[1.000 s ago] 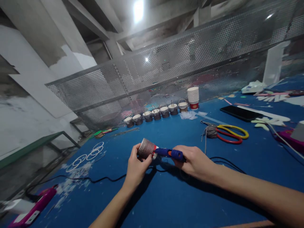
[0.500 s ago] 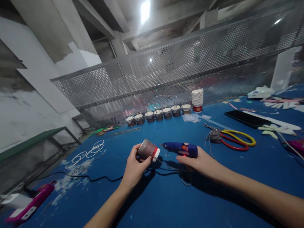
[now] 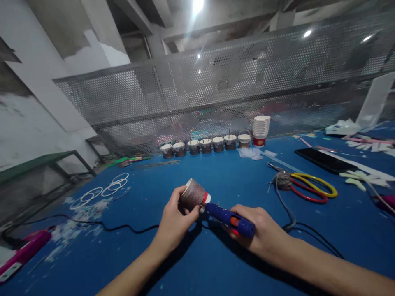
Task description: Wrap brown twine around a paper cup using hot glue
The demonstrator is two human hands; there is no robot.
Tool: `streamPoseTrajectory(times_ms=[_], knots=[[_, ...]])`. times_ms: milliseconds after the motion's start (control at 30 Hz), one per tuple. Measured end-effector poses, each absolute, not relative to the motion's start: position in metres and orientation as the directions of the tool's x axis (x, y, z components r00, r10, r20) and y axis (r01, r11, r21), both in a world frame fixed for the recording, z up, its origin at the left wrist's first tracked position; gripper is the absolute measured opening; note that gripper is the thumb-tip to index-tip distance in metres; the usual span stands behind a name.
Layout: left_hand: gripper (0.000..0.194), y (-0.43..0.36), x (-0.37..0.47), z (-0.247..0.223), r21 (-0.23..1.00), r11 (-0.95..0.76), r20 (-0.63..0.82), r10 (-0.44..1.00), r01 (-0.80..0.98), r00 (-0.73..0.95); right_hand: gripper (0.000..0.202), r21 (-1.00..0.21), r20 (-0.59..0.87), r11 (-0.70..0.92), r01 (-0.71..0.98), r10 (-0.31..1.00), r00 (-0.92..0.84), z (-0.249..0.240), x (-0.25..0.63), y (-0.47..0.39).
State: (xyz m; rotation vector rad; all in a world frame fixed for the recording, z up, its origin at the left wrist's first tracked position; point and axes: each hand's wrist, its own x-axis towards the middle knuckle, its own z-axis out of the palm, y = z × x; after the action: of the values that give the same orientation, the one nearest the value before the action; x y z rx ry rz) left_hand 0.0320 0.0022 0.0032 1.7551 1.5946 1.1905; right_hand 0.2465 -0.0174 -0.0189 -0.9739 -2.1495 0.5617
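7 aligned cups (image 3: 205,146) beyond glue gun (image 3: 226,216)

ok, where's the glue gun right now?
Head view, lower middle, just right of centre: the glue gun is in the right hand, pointing at the yarn-wrapped cup in the left hand.

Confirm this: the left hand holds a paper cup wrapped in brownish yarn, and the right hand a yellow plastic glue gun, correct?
Not quite: the head view shows a blue plastic glue gun in the right hand, not a yellow one. The rest stands.
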Motion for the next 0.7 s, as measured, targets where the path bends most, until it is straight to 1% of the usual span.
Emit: streamPoseTrajectory(times_ms=[200, 333, 533, 700], knots=[[0.039, 0.0014, 0.0322, 0.0039, 0.813, -0.207, 0.276, 0.960, 0.544, -0.047, 0.012, -0.514, 0.468, 0.672, 0.534, 0.741, -0.481, -0.0232, 0.2475, -0.0188], [0.039, 0.0020, 0.0306, 0.0008, 0.810, -0.224, 0.289, 0.957, 0.541, -0.036, 0.013, -0.468, 0.487, 0.687, 0.555, 0.725, -0.487, -0.0245, 0.2464, -0.0196], [0.038, 0.0026, 0.0295, 0.0002, 0.811, -0.245, 0.301, 0.953, 0.531, -0.020, 0.013, -0.461, 0.496, 0.700, 0.546, 0.713, -0.495, -0.0236, 0.2455, -0.0200], [0.038, 0.0024, 0.0295, 0.0011, 0.805, -0.278, 0.329, 0.944, 0.524, -0.006, 0.013, -0.518, 0.508, 0.683, 0.515, 0.730, -0.457, -0.0201, 0.2490, -0.0186]])
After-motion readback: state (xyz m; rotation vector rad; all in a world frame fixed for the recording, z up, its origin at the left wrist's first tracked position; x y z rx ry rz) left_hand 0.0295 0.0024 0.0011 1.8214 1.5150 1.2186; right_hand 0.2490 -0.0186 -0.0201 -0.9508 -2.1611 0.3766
